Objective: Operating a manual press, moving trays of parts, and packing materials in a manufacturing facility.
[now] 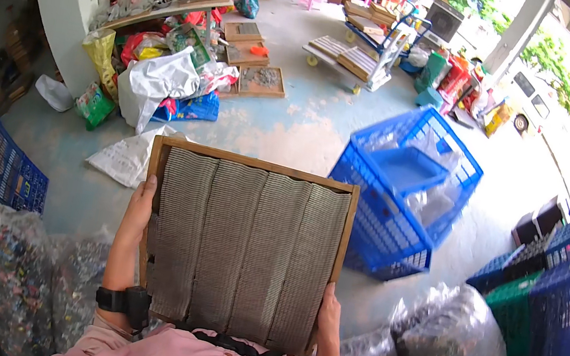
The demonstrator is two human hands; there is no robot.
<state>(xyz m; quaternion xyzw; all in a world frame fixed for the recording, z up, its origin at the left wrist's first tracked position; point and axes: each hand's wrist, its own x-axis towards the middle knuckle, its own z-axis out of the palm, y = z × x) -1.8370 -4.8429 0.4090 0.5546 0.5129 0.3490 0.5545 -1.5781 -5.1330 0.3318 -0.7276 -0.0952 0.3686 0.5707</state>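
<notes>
A shallow wooden-framed tray (257, 163) is held in front of my body, between both arms. Four side-by-side columns of thin grey-brown ridged pieces (224, 243) fill it; their exact kind is too fine to make out. My left hand (141, 200) is closed on the tray's left side, the thumb lying along the frame. Lower down on the right side, my right hand (329, 314) grips the opposite edge. The undersides of both hands' grips are hidden by the tray.
A blue basket crate (381, 241) with clear bags inside stands right of the tray. Filled clear plastic bags (454, 345) flank me. Sacks (155, 90) and a cluttered table (170, 5) lie far left; a trolley with trays (354, 64) stands beyond.
</notes>
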